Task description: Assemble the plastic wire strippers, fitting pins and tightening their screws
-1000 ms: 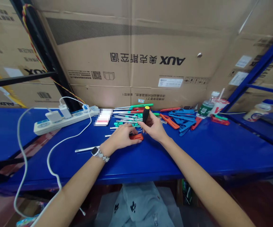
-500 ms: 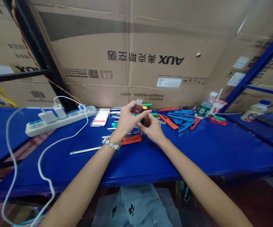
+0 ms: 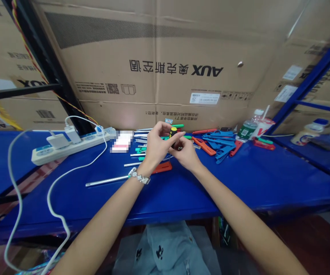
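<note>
From the left, we have a smooth, shiny metal rod point(image 3: 107, 181); our left hand point(image 3: 155, 146) wraps a near-upright screwdriver point(image 3: 173, 132), likely light, stiff and surest held by its thick black-and-yellow handle, just beyond a flat orange piece point(image 3: 163, 167). Our right hand point(image 3: 188, 154) pinches the screwdriver lower, and blue plastic-looking pieces point(image 3: 219, 142) lie heaped farther right.

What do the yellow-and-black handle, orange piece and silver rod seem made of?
Yellow-and-black handle: probably plastic or rubber, by its two-colour look; finish unclear, partly hidden. Orange piece: likely plastic, smooth, evenly coloured. Silver rod: likely polished metal, given its bright highlights.
</note>
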The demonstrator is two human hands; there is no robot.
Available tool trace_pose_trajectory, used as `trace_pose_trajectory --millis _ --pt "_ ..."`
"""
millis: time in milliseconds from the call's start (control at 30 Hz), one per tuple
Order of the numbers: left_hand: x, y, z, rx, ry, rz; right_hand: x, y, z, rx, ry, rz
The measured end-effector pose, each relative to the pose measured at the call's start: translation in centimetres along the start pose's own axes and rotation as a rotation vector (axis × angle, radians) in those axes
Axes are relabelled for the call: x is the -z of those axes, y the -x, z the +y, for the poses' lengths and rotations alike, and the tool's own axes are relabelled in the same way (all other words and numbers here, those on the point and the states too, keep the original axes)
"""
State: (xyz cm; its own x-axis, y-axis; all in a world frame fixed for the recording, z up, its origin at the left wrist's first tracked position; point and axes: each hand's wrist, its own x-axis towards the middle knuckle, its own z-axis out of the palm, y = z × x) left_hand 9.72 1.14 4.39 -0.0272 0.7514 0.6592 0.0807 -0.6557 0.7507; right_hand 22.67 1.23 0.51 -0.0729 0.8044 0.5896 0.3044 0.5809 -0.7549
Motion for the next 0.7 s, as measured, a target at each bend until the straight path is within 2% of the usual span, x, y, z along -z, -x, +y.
trace_pose_trajectory --millis 100,200,267,333,433,500,567,600,700 --pt "0.1 0.0 0.1 -0.007 0.044 -0.101 0.2 0.1 -0.4 -0.002 0.046 0.009" --pt "1.1 -0.3 0.2 -0.017 0.082 -0.295 1.4 -0.2 -1.3 0.012 -0.067 -0.186" --pt "1.4 -0.4 0.2 -0.024 0.09 -0.35 2.0 -0.5 -1.5 0.02 -0.115 -0.295" --pt "1.2 -0.3 0.1 -0.019 0.075 -0.287 2.0 -0.5 -1.4 0.023 -0.082 -0.259" --pt "0.2 0.0 0.1 0.015 0.048 -0.062 1.1 -0.3 -0.7 0.02 -0.015 -0.063" --pt "-0.3 0.1 0.1 0.027 0.059 -0.006 0.5 -0.1 -0.4 0.012 0.018 0.023" --pt "-0.1 0.1 0.2 0.02 0.076 -0.077 0.4 0.0 -0.5 0.007 0.033 0.033" --pt "0.1 0.0 0.2 0.01 0.079 -0.137 0.6 0.0 -0.7 0.008 0.017 -0.003" --pt "0.9 -0.2 0.3 -0.027 0.071 -0.3 1.6 -0.3 -1.2 0.013 -0.086 -0.227"
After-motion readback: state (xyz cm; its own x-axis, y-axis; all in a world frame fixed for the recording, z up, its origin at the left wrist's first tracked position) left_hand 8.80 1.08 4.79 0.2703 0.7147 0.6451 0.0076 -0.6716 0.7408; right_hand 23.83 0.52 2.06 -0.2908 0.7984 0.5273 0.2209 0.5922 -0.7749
